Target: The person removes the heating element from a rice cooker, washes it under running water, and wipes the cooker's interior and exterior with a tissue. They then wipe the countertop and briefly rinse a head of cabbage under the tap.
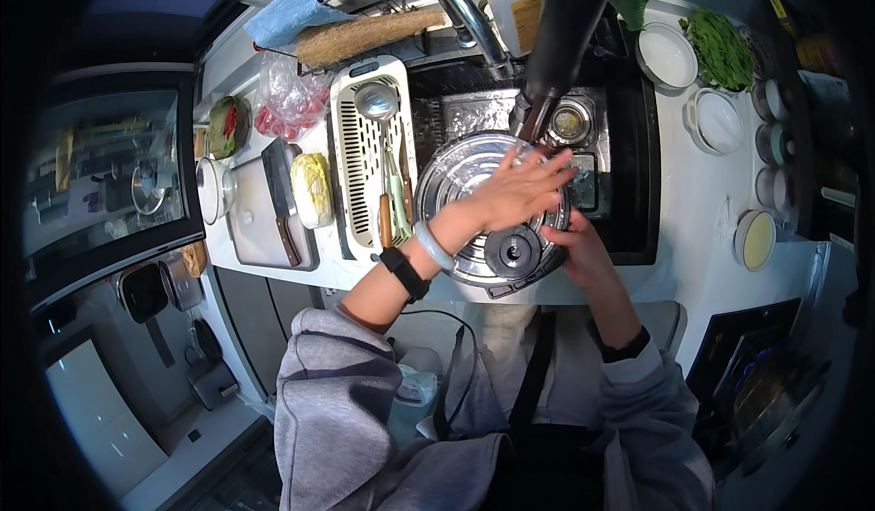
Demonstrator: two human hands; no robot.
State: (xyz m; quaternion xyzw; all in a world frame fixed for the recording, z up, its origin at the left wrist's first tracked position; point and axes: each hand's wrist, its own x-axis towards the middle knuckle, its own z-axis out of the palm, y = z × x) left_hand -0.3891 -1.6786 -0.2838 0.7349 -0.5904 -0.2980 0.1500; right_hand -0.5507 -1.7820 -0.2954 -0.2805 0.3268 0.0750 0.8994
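A round, shiny lid [459, 163] with concentric rings is tilted over the front of the black sink [634, 189]. Its round black knob [513, 251] faces up towards me, close to the front rim. My left hand [526, 193] lies across the lid's upper surface with its fingers spread, and grips nothing. At the lid's right rim, my right hand [580, 248] holds the edge, thumb on top; its other fingers are partly hidden. Beyond my hands, a metal drain strainer [571, 121] sits in the wet sink basin.
A chrome faucet [472, 19] and a dark tube-shaped object [571, 25] reach over the sink. Left are a slotted basket [355, 217] with a ladle [376, 102], napa cabbage [312, 189] and a cleaver [277, 179] on a cutting board [251, 203]. Bowls [666, 56] and leafy greens [718, 49] stand right.
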